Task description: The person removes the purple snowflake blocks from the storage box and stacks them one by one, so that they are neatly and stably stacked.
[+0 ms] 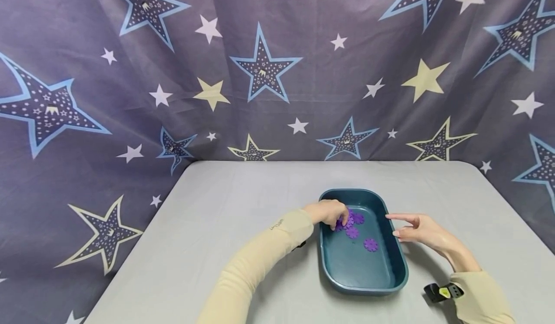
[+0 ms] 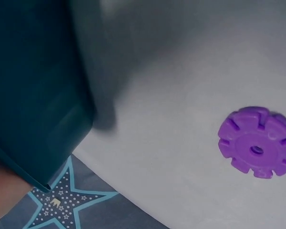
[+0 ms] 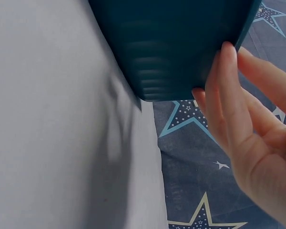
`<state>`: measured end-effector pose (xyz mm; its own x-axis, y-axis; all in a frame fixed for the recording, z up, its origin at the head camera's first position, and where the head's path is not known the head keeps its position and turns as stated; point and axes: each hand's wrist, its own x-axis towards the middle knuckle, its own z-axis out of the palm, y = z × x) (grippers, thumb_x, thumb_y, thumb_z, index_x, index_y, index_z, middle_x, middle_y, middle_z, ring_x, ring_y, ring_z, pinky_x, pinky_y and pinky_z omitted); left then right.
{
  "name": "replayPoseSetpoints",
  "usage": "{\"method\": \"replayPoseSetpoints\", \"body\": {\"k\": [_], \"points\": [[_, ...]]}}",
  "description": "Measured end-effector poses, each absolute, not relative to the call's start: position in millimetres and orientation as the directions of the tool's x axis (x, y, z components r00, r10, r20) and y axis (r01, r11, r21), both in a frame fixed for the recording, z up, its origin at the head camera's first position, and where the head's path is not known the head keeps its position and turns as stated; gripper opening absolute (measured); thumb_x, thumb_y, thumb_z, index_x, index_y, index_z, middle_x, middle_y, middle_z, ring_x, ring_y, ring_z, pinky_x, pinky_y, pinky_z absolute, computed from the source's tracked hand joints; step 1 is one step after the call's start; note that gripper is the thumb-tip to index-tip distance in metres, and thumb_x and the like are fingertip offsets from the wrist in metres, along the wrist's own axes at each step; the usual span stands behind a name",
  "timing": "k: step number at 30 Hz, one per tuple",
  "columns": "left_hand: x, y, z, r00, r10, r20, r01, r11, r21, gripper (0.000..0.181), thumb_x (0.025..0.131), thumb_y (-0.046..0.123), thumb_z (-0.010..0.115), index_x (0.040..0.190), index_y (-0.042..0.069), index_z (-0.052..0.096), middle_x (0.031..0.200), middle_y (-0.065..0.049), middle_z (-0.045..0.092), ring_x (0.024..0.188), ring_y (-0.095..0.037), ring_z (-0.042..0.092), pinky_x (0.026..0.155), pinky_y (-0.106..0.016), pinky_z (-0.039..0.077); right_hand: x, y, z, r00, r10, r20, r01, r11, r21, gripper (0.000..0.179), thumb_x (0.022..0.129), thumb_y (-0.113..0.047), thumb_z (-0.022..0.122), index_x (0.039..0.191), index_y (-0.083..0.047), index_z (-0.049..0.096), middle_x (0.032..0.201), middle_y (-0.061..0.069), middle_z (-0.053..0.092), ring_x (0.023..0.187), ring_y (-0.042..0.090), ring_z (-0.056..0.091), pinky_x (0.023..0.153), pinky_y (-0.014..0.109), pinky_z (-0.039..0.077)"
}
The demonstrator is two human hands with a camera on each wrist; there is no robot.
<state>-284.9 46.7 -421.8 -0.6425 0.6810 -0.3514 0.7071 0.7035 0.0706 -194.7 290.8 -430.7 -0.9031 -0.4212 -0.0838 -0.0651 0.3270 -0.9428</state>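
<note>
Table with tray between the hands; right hand at its wall, left hand down in the purple discs.
Tray: a light brace from the right hand should do; pushing harder could slide it toward the left hand. Right hand: fingers fairly straight, touching the outer wall, not wrapped round. Left hand: fingers bent down into the pile; can't tell whether they pinch a disc. Discs bunch under and just right of the left fingertips; flat ones likely come up easier by the rim, one at a time. Lone disc sits apart, right of the left hand and nearer the person. Outside disc shows against the table, beyond the tray wall.
</note>
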Motion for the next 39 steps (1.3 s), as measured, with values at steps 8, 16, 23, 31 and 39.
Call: {"method": "replayPoseSetpoints", "body": {"k": [8, 16, 23, 31, 39], "points": [[-283.8, 46.9, -420.9, -0.619, 0.711, -0.333, 0.715, 0.686, 0.135, 0.02, 0.073, 0.0, 0.069, 0.078, 0.019, 0.065, 0.078, 0.007, 0.055, 0.071, -0.007, 0.049, 0.059, -0.014, 0.041, -194.2, 290.3, -431.2, -0.905, -0.415, -0.096, -0.051, 0.33, -0.942, 0.055, 0.084, -0.012, 0.058, 0.128, 0.011, 0.035, 0.09, 0.015, 0.066, 0.081, 0.012, 0.063, 0.071, 0.025, 0.05], [-285.7, 44.5, -413.0, -0.596, 0.744, -0.302, 0.714, 0.663, 0.224, 0.028, 0.079, -0.008, 0.057, 0.088, 0.016, 0.069, 0.091, 0.006, 0.062, 0.082, -0.005, 0.054, 0.064, -0.012, 0.043, -194.8, 290.0, -429.7, -0.904, -0.416, -0.097, -0.051, 0.332, -0.942, 0.055, 0.084, -0.012, 0.058, 0.128, 0.011, 0.034, 0.089, 0.015, 0.066, 0.081, 0.012, 0.063, 0.071, 0.028, 0.051], [-285.7, 39.2, -407.8, -0.584, 0.771, -0.254, 0.691, 0.637, 0.343, 0.033, 0.079, -0.013, 0.051, 0.089, 0.012, 0.07, 0.085, 0.004, 0.062, 0.073, -0.003, 0.053, 0.059, -0.01, 0.043, -195.9, 290.4, -431.6, -0.902, -0.423, -0.089, -0.06, 0.328, -0.943, 0.055, 0.084, -0.011, 0.059, 0.128, 0.012, 0.035, 0.082, 0.009, 0.067, 0.077, 0.008, 0.061, 0.069, 0.028, 0.051], [-283.1, 29.6, -397.0, -0.58, 0.791, -0.196, 0.652, 0.595, 0.47, 0.034, 0.077, -0.017, 0.049, 0.089, 0.007, 0.07, 0.082, 0.0, 0.064, 0.067, -0.004, 0.055, 0.054, -0.011, 0.045, -195.5, 291.4, -433.5, -0.903, -0.418, -0.094, -0.048, 0.315, -0.948, 0.054, 0.084, -0.012, 0.058, 0.128, 0.011, 0.035, 0.087, 0.009, 0.067, 0.081, 0.008, 0.061, 0.071, 0.025, 0.05], [-277.5, 13.1, -383.3, -0.572, 0.803, -0.167, 0.591, 0.545, 0.595, 0.032, 0.077, -0.018, 0.047, 0.094, 0.0, 0.067, 0.094, -0.01, 0.065, 0.068, -0.007, 0.057, 0.059, -0.016, 0.049, -195.6, 291.7, -433.0, -0.904, -0.416, -0.098, -0.047, 0.324, -0.945, 0.054, 0.084, -0.012, 0.059, 0.128, 0.011, 0.036, 0.089, 0.01, 0.067, 0.081, 0.008, 0.061, 0.071, 0.027, 0.051]]}}
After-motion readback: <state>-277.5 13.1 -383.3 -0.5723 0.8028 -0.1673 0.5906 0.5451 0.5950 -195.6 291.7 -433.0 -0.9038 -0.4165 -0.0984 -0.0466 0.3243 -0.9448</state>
